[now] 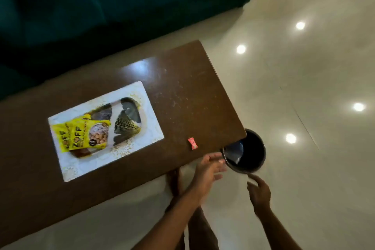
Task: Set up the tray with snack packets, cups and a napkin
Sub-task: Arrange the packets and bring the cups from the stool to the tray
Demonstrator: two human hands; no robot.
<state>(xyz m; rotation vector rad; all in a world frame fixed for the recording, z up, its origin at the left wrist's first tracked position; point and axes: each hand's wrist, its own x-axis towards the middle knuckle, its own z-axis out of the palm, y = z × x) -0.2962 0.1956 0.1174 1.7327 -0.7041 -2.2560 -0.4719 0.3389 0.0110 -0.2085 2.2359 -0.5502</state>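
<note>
Two yellow snack packets [81, 135] lie overlapped on the white tray [149, 122] mid-counter [182, 87], probably light, crinkly and slippery, best pinched at a sealed edge, while the left hand [209, 168] and right hand [259, 191], fingers spread and empty, hover beside a black bin [253, 148].

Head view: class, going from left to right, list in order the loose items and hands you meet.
yellow snack packets → small red wrapped sweet → left hand → right hand
</note>
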